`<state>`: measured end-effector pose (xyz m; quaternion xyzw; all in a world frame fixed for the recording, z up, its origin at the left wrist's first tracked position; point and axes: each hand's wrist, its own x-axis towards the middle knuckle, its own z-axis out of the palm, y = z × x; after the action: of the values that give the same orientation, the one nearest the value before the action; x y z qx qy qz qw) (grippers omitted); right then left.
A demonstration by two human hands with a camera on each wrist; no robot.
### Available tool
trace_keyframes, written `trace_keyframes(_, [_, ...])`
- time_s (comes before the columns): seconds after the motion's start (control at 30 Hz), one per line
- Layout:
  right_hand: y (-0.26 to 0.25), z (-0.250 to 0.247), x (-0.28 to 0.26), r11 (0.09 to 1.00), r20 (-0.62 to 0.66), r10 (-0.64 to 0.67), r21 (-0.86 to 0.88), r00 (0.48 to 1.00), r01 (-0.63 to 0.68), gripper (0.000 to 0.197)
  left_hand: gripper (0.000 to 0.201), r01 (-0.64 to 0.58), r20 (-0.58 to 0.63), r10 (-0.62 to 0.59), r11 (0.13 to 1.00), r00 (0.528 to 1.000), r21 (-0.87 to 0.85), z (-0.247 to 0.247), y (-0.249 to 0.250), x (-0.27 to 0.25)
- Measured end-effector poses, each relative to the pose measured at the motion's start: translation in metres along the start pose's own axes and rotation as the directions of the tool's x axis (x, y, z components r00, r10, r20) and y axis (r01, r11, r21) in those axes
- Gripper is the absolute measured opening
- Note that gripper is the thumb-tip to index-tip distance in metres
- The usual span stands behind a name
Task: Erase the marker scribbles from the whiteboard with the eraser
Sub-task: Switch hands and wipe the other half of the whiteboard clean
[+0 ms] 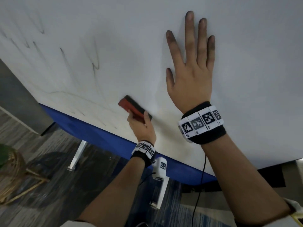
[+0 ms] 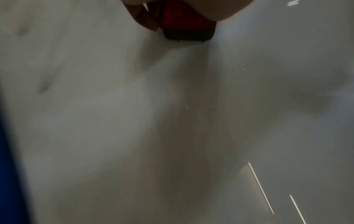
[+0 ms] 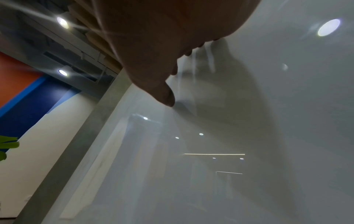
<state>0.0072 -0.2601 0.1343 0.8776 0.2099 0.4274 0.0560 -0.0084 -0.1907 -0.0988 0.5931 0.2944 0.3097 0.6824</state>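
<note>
We grip the eraser (image 1: 132, 108) in our left hand (image 1: 142, 128), its felt on the whiteboard (image 1: 246, 63) near the lower edge. Our right hand (image 1: 190, 76) lies flat on the board, fingers spread. The right side looks wiped; dark streaks (image 1: 95, 63) on the left are yet to go.

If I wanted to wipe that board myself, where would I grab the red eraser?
I'd take the eraser by its red back, pinching the two long edges, coming from the room side. Its dark felt lies against the whiteboard, so only the back is free; the left hand grips it there.
</note>
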Motion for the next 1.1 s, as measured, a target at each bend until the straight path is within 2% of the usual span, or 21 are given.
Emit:
trace_keyframes(0.07, [0.0, 0.004, -0.004, 1.0, 0.018, -0.005, -0.007, 1.0, 0.005, 0.076, 0.06, 0.271, -0.031, -0.271, 0.962, 0.962, 0.006, -0.009, -0.034, -0.008])
trace_keyframes(0.13, [0.003, 0.006, -0.009, 1.0, 0.035, -0.022, -0.019, 0.999, 0.023, 0.075, 0.058, 0.511, -0.043, -0.51, 0.859, 0.859, 0.011, -0.013, -0.052, -0.012])
trace_keyframes(0.17, [0.004, 0.007, -0.011, 0.999, 0.042, -0.034, -0.025, 0.999, 0.035, 0.074, 0.057, 0.563, -0.056, -0.562, 0.826, 0.825, 0.012, -0.011, -0.054, -0.01])
trace_keyframes(0.23, [0.006, 0.008, -0.014, 0.998, 0.047, -0.055, -0.032, 0.997, 0.056, 0.076, 0.055, 0.551, -0.088, -0.548, 0.835, 0.832, -0.001, -0.001, -0.049, -0.003])
trace_keyframes(0.37, [0.002, 0.012, -0.015, 1.0, 0.019, -0.024, -0.012, 1.0, 0.024, 0.08, 0.057, 0.332, -0.172, -0.344, 0.938, 0.923, -0.096, 0.005, -0.022, 0.022])
trace_keyframes(0.43, [-0.004, 0.017, -0.017, 1.0, 0.016, -0.009, -0.003, 1.0, 0.009, 0.082, 0.06, 0.306, -0.191, -0.344, 0.931, 0.919, -0.198, -0.003, -0.02, 0.042])
trace_keyframes(0.47, [-0.005, 0.019, -0.018, 1.0, 0.013, -0.006, 0.011, 1.0, 0.006, 0.082, 0.06, 0.32, -0.232, -0.367, 0.923, 0.901, -0.215, -0.006, -0.025, 0.052])
trace_keyframes(0.57, [-0.007, 0.025, -0.02, 0.999, -0.005, 0.01, 0.049, 1.0, -0.01, 0.081, 0.061, 0.46, -0.312, -0.497, 0.868, 0.81, -0.189, -0.017, -0.056, 0.078])
trace_keyframes(0.67, [-0.006, 0.031, -0.023, 0.999, -0.022, 0.011, 0.05, 1.0, -0.01, 0.079, 0.061, 0.623, -0.324, -0.593, 0.782, 0.737, -0.016, -0.027, -0.106, 0.08])
trace_keyframes(0.73, [-0.006, 0.034, -0.026, 0.999, -0.029, 0.004, 0.043, 1.0, -0.003, 0.076, 0.057, 0.724, -0.188, -0.7, 0.677, 0.689, 0.136, -0.033, -0.136, 0.069])
trace_keyframes(0.77, [-0.007, 0.034, -0.028, 0.999, -0.031, 0.003, 0.04, 1.0, -0.001, 0.075, 0.053, 0.777, -0.064, -0.779, 0.61, 0.624, 0.154, -0.035, -0.138, 0.063])
trace_keyframes(0.8, [-0.008, 0.035, -0.029, 0.999, -0.032, 0.0, 0.036, 0.999, 0.002, 0.074, 0.051, 0.816, 0.001, -0.833, 0.542, 0.553, 0.2, -0.034, -0.138, 0.061])
trace_keyframes(0.83, [-0.008, 0.036, -0.03, 0.999, -0.033, -0.006, 0.031, 0.999, 0.007, 0.074, 0.05, 0.834, 0.019, -0.863, 0.493, 0.504, 0.248, -0.032, -0.133, 0.064])
trace_keyframes(0.87, [-0.008, 0.037, -0.031, 1.0, -0.033, -0.01, 0.026, 0.999, 0.011, 0.073, 0.05, 0.713, 0.042, -0.827, 0.507, 0.56, 0.485, -0.034, -0.128, 0.065])
trace_keyframes(0.9, [-0.008, 0.037, -0.031, 1.0, -0.033, -0.012, 0.024, 0.999, 0.013, 0.072, 0.051, 0.453, 0.126, -0.754, 0.51, 0.645, 0.731, -0.031, -0.115, 0.068])
trace_keyframes(0.93, [-0.008, 0.037, -0.031, 1.0, -0.031, -0.012, 0.027, 0.999, 0.013, 0.072, 0.051, 0.327, 0.155, -0.718, 0.484, 0.678, 0.811, -0.028, -0.1, 0.07])
trace_keyframes(0.97, [-0.009, 0.038, -0.031, 0.999, -0.028, -0.009, 0.03, 1.0, 0.009, 0.071, 0.051, 0.323, 0.181, -0.69, 0.534, 0.701, 0.782, -0.026, -0.091, 0.078])
trace_keyframes(1.0, [-0.01, 0.038, -0.031, 0.999, -0.025, -0.003, 0.034, 1.0, 0.004, 0.071, 0.053, 0.44, 0.142, -0.67, 0.618, 0.729, 0.652, -0.03, -0.08, 0.084])
trace_keyframes(1.03, [-0.011, 0.038, -0.031, 0.999, -0.023, 0.002, 0.037, 1.0, -0.001, 0.071, 0.056, 0.624, 0.077, -0.698, 0.679, 0.712, 0.386, -0.03, -0.058, 0.094])
trace_keyframes(1.07, [-0.012, 0.039, -0.032, 0.999, -0.025, 0.007, 0.042, 1.0, -0.006, 0.07, 0.06, 0.698, 0.023, -0.698, 0.716, 0.716, 0.006, -0.029, -0.032, 0.106])
trace_keyframes(1.1, [-0.013, 0.039, -0.032, 0.999, -0.03, 0.01, 0.052, 0.999, -0.008, 0.07, 0.064, 0.626, -0.08, -0.665, 0.732, 0.743, -0.268, -0.033, -0.005, 0.109])
